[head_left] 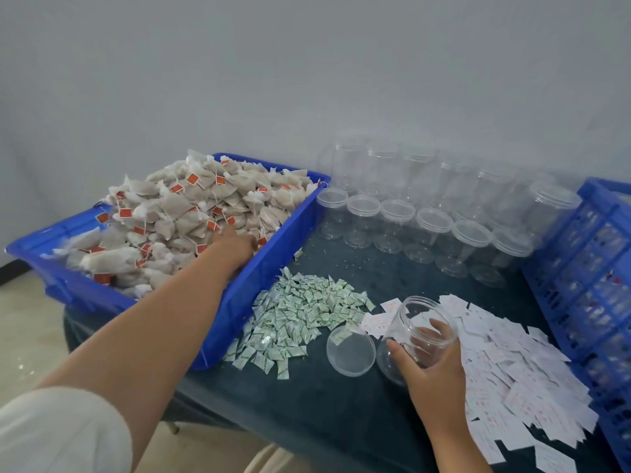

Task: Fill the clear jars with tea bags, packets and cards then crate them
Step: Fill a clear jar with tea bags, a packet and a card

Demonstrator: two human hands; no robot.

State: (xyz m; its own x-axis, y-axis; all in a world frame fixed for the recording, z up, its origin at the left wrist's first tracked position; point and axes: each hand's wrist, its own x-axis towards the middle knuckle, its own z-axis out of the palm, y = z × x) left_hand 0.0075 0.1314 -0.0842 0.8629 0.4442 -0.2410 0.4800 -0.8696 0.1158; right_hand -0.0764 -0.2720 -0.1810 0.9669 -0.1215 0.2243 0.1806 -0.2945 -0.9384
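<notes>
Filling station, tea-bag step. The left hand (235,247) is reaching over the rim of the blue tub (259,288) at the table's left edge and is sinking its fingers into the heaped tea bags (177,213); whether it is gripping any cannot be told, the fingertips being buried. The right hand (430,360) is clasping the open clear jar (420,319), thumb and fingers curling round its wall, and is holding it tilted near the front edge of the table (324,404); the loose lid (351,351) is lying flat just beside it.

Hazards, as judged: the bags are soft, pillow-shaped mesh sachets trailing strings and red tags, so a handful is likely dragging tangled neighbours over the rim; the tub appears to be overhanging the left edge, so downward pressure is risking a tip; the jar is smooth, thin, glossy plastic, liable to be slipping in a one-handed grip; the lid is light enough to be getting knocked towards the front edge.

The flat green-and-white packets (300,312) are spreading between tub and jar and are touching the thin white cards (512,370) at the front right, inviting mixing; the lidded cylindrical jars (433,220) are standing in rows along the back edge; the slotted blue crate (587,268) is waiting at the right edge.
</notes>
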